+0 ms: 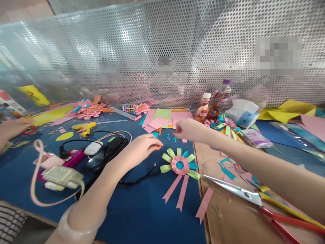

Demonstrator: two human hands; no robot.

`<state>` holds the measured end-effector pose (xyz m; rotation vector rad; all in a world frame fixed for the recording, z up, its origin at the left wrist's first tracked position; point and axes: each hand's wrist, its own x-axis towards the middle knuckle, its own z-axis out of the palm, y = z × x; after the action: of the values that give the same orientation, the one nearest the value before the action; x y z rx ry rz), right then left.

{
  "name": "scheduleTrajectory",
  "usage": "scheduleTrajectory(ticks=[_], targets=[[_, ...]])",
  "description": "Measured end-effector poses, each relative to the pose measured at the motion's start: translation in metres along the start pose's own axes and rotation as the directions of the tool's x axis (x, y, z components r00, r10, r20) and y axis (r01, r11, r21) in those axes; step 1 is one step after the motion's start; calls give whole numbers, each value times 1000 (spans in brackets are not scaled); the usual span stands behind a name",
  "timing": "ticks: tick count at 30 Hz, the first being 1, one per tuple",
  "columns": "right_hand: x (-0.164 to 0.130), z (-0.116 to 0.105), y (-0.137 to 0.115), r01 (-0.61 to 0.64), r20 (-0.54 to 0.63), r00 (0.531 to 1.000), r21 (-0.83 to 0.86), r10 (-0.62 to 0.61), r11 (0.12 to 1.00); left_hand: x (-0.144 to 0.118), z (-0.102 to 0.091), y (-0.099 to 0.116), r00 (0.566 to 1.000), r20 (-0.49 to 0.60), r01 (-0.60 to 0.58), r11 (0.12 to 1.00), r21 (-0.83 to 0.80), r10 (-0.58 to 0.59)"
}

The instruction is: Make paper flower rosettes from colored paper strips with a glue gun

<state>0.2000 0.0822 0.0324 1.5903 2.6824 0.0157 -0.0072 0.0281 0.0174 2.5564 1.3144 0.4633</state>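
Right between the two hands, small teal scraps [167, 136] lie on the blue mat [132, 210], just behind a paper rosette [179, 165] with green petals and pink ribbon tails. Left hand [142, 146] rests on the mat, fingertips pinched on a small orange bit [158, 146]. Right hand [189, 130] hovers over the scraps, fingers curled together; whether it holds anything I cannot tell. Scissors [243, 194] lie on the board [228, 220] to the right, two bottles [209, 105] behind, a glue gun [85, 128] far left.

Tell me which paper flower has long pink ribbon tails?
The pink-and-green paper rosette with a blue centre, lying on the blue mat just in front of the left hand. The other paper flowers further back show no tails.
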Motion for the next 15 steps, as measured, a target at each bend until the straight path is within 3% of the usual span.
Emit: scheduleTrajectory(ticks=[3,5,6,8,11,15], targets=[[-49,0,-10,-79,-93,992,30,81,996,-10,-7,20,998,26,-47,990,-131,50],[-83,9,-18,-75,-113,991,9,75,997,-19,-8,34,990,91,-92,980,-179,109],[-97,16,-22,-14,-158,987,-6,13,1000,-23,-6,40,981,137,-114,976,-188,141],[-119,31,-27,-8,-300,954,-88,-19,996,-29,0,49,956,206,-178,971,-163,210],[-134,51,-34,65,-410,902,-179,-134,982,-35,15,54,922,252,-288,956,-62,294],[-133,62,-42,79,-406,903,-171,-144,982,-36,29,52,917,285,-314,946,85,278]])
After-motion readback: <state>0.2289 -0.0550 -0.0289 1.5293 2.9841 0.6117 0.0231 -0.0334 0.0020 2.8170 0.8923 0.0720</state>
